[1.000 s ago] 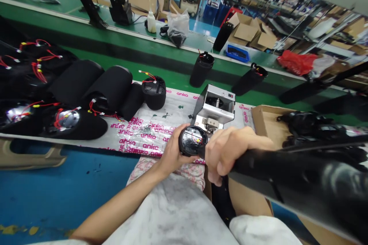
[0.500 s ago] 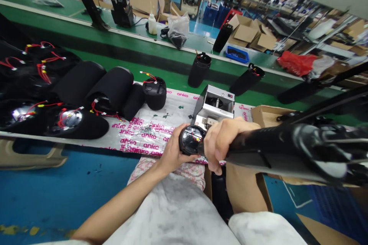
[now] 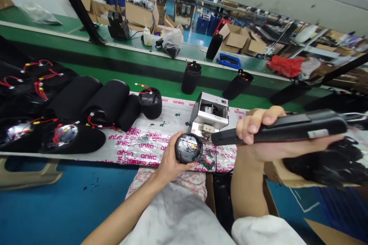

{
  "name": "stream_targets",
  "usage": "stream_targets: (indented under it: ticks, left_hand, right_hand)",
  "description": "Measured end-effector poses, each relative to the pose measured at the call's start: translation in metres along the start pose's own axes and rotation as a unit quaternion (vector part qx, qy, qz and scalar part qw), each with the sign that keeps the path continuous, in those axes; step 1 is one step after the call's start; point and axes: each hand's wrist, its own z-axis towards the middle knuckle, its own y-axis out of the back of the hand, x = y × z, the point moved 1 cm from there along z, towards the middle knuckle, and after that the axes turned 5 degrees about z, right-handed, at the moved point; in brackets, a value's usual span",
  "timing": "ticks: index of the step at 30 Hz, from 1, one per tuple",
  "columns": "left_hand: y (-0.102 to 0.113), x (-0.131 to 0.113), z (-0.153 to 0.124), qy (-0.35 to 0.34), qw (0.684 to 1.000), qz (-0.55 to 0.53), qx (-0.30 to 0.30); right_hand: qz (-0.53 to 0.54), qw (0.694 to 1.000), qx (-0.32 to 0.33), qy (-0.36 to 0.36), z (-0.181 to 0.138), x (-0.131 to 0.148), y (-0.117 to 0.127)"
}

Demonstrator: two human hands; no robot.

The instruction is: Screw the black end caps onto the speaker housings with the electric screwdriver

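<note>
My left hand (image 3: pixel 169 162) is closed round a black round cap (image 3: pixel 188 147) with red and yellow wires inside, held just above the bench's near edge. My right hand (image 3: pixel 260 134) grips a long black bar-shaped part (image 3: pixel 290 128) with a white label, lifted to the right of the cap and pointing at it. Loose red wires (image 3: pixel 207 159) hang between cap and bar. A small silver metal fixture (image 3: pixel 211 114) stands on the bench just behind both hands.
Black fabric-covered cylinders with red wires (image 3: pixel 94 103) lie in rows on the left of the bench, which is covered in "anko" printed plastic (image 3: pixel 143 141). Upright black cylinders (image 3: pixel 190 78) stand on the green conveyor (image 3: pixel 120 69). A cardboard box with black parts (image 3: pixel 322 164) sits right.
My right hand has pulled the long black part away from the cap, up and to the right, so the two are now apart. My left hand keeps the cap in place.
</note>
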Motion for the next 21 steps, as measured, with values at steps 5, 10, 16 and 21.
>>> stream_targets:
  ticks: [5, 10, 16, 21]
  left_hand:
    - [-0.001, 0.005, -0.004, 0.017, 1.0, -0.011, -0.001]
    - [-0.002, 0.009, -0.005, 0.017, 1.0, -0.01, -0.003]
    - [-0.001, 0.008, -0.004, 0.001, 1.0, -0.008, -0.014]
    - [-0.002, 0.006, -0.002, 0.015, 1.0, -0.014, -0.008]
  right_hand:
    - [0.009, 0.998, -0.03, 0.052, 0.007, 0.003, 0.017]
    - [-0.057, 0.996, 0.014, 0.068, -0.004, -0.014, 0.029]
    - [-0.055, 0.998, 0.01, 0.024, -0.031, -0.065, 0.021]
    - [-0.037, 0.998, 0.03, -0.038, -0.024, -0.077, 0.026]
